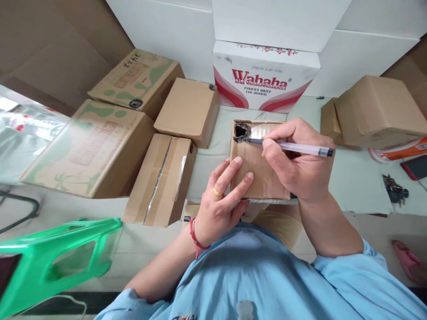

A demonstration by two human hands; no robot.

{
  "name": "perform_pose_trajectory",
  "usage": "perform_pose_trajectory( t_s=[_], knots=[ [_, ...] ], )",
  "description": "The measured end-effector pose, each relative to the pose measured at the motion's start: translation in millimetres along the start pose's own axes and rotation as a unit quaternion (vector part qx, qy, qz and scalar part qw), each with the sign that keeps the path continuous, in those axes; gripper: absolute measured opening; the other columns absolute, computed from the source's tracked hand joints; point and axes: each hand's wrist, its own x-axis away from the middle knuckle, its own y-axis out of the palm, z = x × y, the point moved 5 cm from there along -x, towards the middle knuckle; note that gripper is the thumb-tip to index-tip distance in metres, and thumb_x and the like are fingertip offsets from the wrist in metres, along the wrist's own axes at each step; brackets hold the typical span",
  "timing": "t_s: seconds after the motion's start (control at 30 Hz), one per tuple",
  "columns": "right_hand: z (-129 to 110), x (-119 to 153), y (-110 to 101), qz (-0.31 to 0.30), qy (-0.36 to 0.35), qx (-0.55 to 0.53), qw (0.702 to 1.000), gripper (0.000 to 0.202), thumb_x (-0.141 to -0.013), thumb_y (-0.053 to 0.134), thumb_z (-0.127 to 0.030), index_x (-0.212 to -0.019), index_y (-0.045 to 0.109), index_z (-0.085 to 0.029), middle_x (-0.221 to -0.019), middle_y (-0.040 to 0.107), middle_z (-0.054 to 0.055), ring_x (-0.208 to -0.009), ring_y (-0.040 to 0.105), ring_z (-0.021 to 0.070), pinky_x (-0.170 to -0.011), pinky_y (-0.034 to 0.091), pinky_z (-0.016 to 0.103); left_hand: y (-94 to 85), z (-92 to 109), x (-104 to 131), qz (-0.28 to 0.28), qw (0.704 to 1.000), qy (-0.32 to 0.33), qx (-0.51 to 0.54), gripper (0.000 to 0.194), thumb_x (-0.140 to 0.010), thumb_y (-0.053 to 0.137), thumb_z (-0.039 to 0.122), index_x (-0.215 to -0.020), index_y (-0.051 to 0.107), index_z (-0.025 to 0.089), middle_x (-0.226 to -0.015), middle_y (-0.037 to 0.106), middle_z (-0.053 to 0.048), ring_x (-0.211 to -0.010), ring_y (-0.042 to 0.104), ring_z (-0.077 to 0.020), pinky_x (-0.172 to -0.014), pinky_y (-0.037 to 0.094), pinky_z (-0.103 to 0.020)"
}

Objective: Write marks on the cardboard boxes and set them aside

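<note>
A pen (295, 147) with a pale clear barrel and a dark end lies in the pinch of my right hand (296, 162). Its tip touches the top of a small brown cardboard box (263, 173), beside a black ragged patch (242, 132) at the far left corner. Whether that patch is a hole or dense ink, I cannot tell. A shiny strip of tape (259, 130) runs near it, partly behind my fingers. My left hand (222, 195), fingers spread, rests against the near left part of the same box.
Left of the box stand several cartons, among them a taped one (160, 178), a plain one (185, 106) and a green-printed one (90, 146). A white Wahaha carton (263, 80) is behind. To the right are a brown box (380, 111) and keys (396, 190). A green stool (63, 258) stands lower left.
</note>
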Motion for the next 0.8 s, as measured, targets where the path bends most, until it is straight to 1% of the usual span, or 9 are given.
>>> perform_pose_trajectory(
  t_s=[0.1,0.17,0.27,0.33,0.43,0.57,0.7,0.8],
  knots=[
    [-0.7,0.8,-1.5,0.023,0.004,-0.007,1.000,0.018,-0.101,0.068,-0.030,-0.084,0.067,-0.027,-0.070,0.064,-0.003,-0.057,0.054,0.0134,-0.057,0.051,0.029,-0.1,-0.1,0.2,0.003,1.000,0.004,0.000,0.064,-0.102,0.070,0.018,-0.163,0.051,0.024,-0.169,0.049,-0.021,-0.156,0.048,-0.0396,-0.122,0.052,-0.061],
    [-0.9,1.6,-2.3,0.040,0.006,0.002,0.999,0.018,-0.102,0.066,-0.028,-0.085,0.067,-0.027,-0.071,0.065,-0.002,-0.059,0.056,0.0143,-0.057,0.050,0.030,0.0,-0.3,0.6,0.004,1.000,0.002,-0.001,0.065,-0.103,0.068,0.019,-0.164,0.050,0.026,-0.169,0.049,-0.020,-0.157,0.048,-0.0392,-0.122,0.053,-0.061],
    [-0.9,3.2,-3.1,0.061,0.007,0.007,0.998,0.016,-0.104,0.067,-0.031,-0.088,0.068,-0.028,-0.072,0.066,-0.002,-0.061,0.060,0.0156,-0.058,0.051,0.031,0.2,-0.3,1.4,0.005,1.000,0.001,0.001,0.064,-0.103,0.069,0.020,-0.164,0.050,0.025,-0.169,0.049,-0.021,-0.157,0.048,-0.0393,-0.122,0.053,-0.061],
    [-0.8,3.9,-2.5,0.057,0.011,0.005,0.998,0.014,-0.105,0.068,-0.034,-0.093,0.070,-0.028,-0.073,0.068,-0.002,-0.063,0.063,0.0161,-0.059,0.052,0.031,0.4,0.1,1.9,0.005,1.000,0.004,0.004,0.063,-0.103,0.070,0.019,-0.163,0.051,0.023,-0.169,0.050,-0.022,-0.157,0.047,-0.0397,-0.123,0.052,-0.061],
    [-1.4,3.2,0.0,0.027,0.015,0.009,0.999,0.011,-0.106,0.069,-0.036,-0.100,0.073,-0.028,-0.080,0.073,-0.001,-0.066,0.066,0.0161,-0.061,0.054,0.031,0.4,0.3,2.1,0.006,1.000,0.002,0.005,0.063,-0.102,0.070,0.019,-0.162,0.052,0.023,-0.169,0.049,-0.022,-0.157,0.047,-0.0399,-0.122,0.052,-0.061],
    [-2.6,0.3,1.9,0.000,0.003,0.020,1.000,0.009,-0.105,0.071,-0.035,-0.106,0.075,-0.027,-0.086,0.075,-0.001,-0.060,0.061,0.0127,-0.061,0.053,0.030,0.6,0.3,2.0,0.002,1.000,-0.004,-0.003,0.063,-0.104,0.069,0.022,-0.164,0.050,0.026,-0.169,0.049,-0.021,-0.156,0.049,-0.0401,-0.117,0.057,-0.059],
    [-3.2,-0.6,1.3,0.009,-0.008,0.032,0.999,0.008,-0.104,0.072,-0.033,-0.103,0.075,-0.026,-0.083,0.075,-0.002,-0.057,0.056,0.0119,-0.059,0.052,0.030,1.3,0.5,2.7,0.001,1.000,-0.006,-0.005,0.065,-0.104,0.069,0.022,-0.165,0.049,0.027,-0.170,0.049,-0.021,-0.156,0.049,-0.0406,-0.116,0.057,-0.058],
    [-1.5,1.6,0.7,0.021,0.009,0.031,0.999,0.012,-0.105,0.069,-0.037,-0.101,0.074,-0.027,-0.083,0.075,-0.001,-0.061,0.062,0.0139,-0.060,0.055,0.030,2.1,0.4,3.5,0.007,1.000,-0.005,-0.002,0.067,-0.104,0.069,0.022,-0.167,0.047,0.028,-0.171,0.048,-0.020,-0.157,0.047,-0.0400,-0.119,0.055,-0.059]
  ],
)
